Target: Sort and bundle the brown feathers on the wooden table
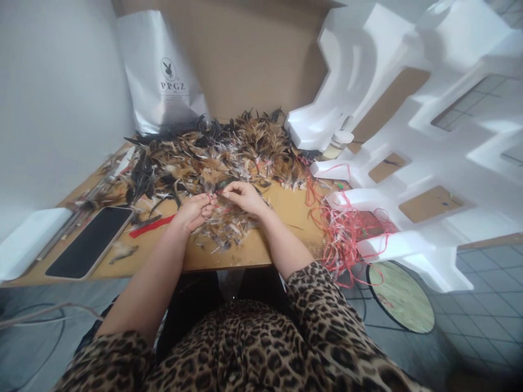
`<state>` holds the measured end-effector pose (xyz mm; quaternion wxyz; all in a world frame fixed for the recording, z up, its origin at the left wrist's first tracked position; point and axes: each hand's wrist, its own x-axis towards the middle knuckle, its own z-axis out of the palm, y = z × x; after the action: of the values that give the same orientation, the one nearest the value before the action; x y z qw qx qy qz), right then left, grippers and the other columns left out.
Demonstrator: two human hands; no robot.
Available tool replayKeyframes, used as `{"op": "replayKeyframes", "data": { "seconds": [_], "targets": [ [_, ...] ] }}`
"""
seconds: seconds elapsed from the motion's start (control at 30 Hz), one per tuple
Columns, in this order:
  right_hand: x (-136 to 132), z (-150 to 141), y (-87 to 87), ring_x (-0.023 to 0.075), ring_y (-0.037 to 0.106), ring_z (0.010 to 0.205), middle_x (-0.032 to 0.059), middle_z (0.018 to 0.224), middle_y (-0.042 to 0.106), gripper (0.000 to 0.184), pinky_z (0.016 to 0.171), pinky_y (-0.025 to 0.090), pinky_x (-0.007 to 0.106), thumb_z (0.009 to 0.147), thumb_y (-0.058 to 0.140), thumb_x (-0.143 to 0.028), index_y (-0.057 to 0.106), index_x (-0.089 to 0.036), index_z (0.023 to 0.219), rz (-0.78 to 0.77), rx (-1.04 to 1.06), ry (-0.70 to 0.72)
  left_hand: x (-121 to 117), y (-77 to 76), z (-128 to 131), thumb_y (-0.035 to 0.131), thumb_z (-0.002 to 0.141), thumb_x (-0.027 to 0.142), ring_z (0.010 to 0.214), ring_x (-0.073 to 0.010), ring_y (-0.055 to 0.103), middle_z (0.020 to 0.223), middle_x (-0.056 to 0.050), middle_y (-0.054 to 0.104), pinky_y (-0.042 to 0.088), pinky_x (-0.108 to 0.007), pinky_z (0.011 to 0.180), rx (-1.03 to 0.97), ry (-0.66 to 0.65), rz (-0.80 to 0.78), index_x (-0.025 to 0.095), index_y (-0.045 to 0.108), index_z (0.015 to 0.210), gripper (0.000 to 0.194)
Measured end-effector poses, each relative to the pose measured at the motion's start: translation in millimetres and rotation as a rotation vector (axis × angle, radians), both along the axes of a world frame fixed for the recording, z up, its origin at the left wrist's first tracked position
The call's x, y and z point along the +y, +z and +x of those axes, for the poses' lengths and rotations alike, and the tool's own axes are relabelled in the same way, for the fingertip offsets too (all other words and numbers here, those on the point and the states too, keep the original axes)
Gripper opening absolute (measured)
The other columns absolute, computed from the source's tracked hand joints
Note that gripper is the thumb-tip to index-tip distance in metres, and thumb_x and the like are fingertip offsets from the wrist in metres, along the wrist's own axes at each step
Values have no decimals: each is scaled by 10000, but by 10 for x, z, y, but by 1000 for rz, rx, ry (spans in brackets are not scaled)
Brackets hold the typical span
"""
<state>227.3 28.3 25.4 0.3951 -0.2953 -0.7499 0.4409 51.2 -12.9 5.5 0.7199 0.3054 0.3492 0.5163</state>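
My left hand (196,211) is closed in a pinch on a small bunch of feathers (213,178), with a bit of pink-red string at its fingertips. Close beside it, my right hand (244,197) pinches as well, apparently on the thin string; the fingertips hide most of it. Just beyond both hands spreads a large heap of brown, black and pale feathers (261,139). Short feather scraps (223,234) lie on the table below the fingers. A red strip (152,226) rests by my left wrist.
A phone (90,242) and a white box-like object (32,239) lie at left. Behind the feathers stands a silver bag (163,71). At right, tangled pink-red string (343,234) hangs over white foam packaging (412,158), near a lidded jar (338,144). A round container (402,296) is below.
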Motion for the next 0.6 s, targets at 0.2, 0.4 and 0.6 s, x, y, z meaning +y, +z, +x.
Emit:
{"op": "replayKeyframes", "data": {
  "seconds": [0.2,0.4,0.6],
  "targets": [
    [10,38,30,90,480,643,2,704,585,198,656,383,214,746,568,-302,621,-113,772,76,-107,-49,7,11,-30,579,695,57,438,-6,337,619,-17,460,232,-84,350,-45,5,-18,66,590,759,66],
    [-38,47,78,102,520,724,18,764,602,135,723,384,219,783,519,-212,619,-124,764,268,-233,-38,24,-10,-9,584,695,92,427,-8,328,598,-7,469,211,-100,356,36,55,18,78,582,750,57],
    [-282,-150,201,163,505,833,75,875,598,232,763,358,283,863,410,-209,632,-157,819,649,-663,-39,71,-151,67,536,744,253,376,-51,274,425,43,387,198,-176,371,573,195,223,159,461,558,222]
  ]
}}
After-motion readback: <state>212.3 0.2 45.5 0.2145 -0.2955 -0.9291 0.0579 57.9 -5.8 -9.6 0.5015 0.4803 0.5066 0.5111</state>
